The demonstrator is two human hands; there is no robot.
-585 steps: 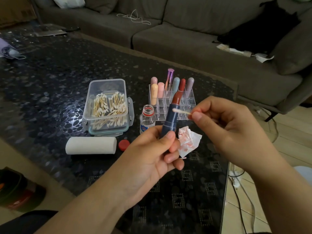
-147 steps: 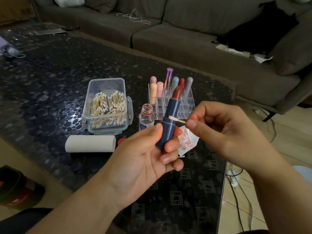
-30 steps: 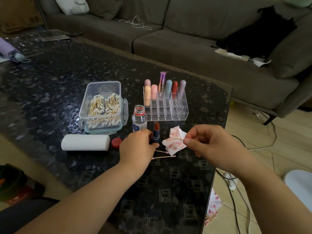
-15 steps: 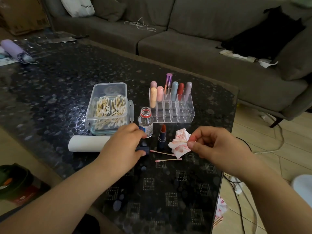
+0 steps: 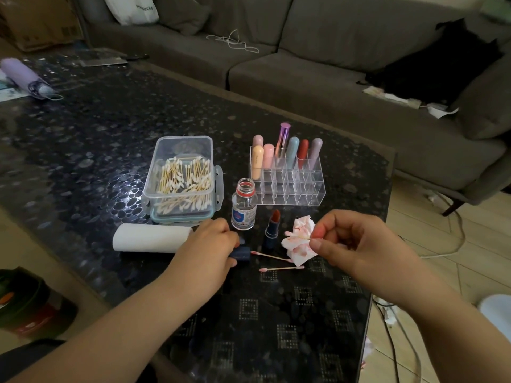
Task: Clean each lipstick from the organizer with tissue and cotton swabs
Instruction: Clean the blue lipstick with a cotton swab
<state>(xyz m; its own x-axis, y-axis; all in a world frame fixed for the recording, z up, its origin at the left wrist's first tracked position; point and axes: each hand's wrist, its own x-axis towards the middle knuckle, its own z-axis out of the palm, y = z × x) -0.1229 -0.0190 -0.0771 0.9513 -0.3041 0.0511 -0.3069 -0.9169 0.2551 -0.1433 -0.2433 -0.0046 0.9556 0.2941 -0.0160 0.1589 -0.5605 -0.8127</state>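
A home living room: a long grey fabric sofa [image 5: 304,67] runs along the far side, with a white shopping bag [image 5: 135,9] on its left end, behind a low dark glass-topped coffee table [image 5: 110,128]. Pale wood-look flooring [image 5: 431,244] shows at right.

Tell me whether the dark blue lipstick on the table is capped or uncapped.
Uncapped: the dark blue lipstick stands upright with its red bullet exposed, and the left hand grips its cap.
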